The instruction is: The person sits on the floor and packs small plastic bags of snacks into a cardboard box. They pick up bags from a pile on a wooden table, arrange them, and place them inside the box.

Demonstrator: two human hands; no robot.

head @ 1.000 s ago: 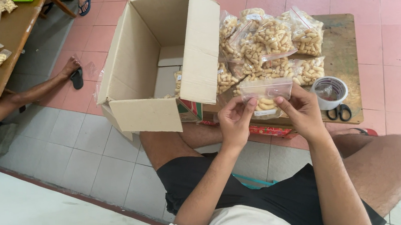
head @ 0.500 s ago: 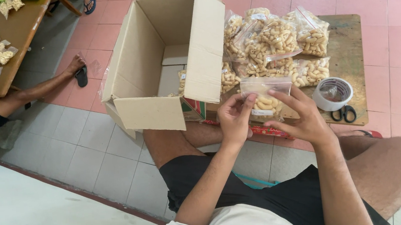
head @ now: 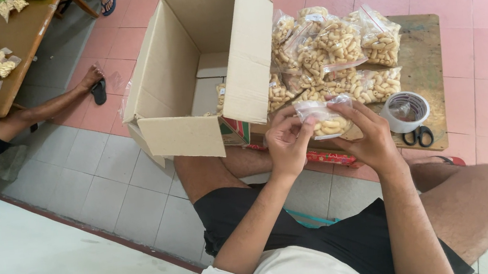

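Both of my hands hold one small clear bag of pale snack pieces (head: 328,121) over the low wooden board (head: 425,45). My left hand (head: 286,143) pinches the bag's left side and top. My right hand (head: 366,136) grips its right side. Behind the bag lies a pile of several filled snack bags (head: 331,49). An open cardboard box (head: 200,69) stands to the left of my hands, with a few bags visible inside at the bottom.
A roll of clear tape (head: 406,111) and black scissors (head: 418,135) lie on the board at right. Another person's leg (head: 42,110) stretches out at left beside a wooden table (head: 22,39) with more snacks. My knees frame the tiled floor.
The view has shifted slightly. My hands keep working the top of the same bag, with the bag held a little lower and closer to me.
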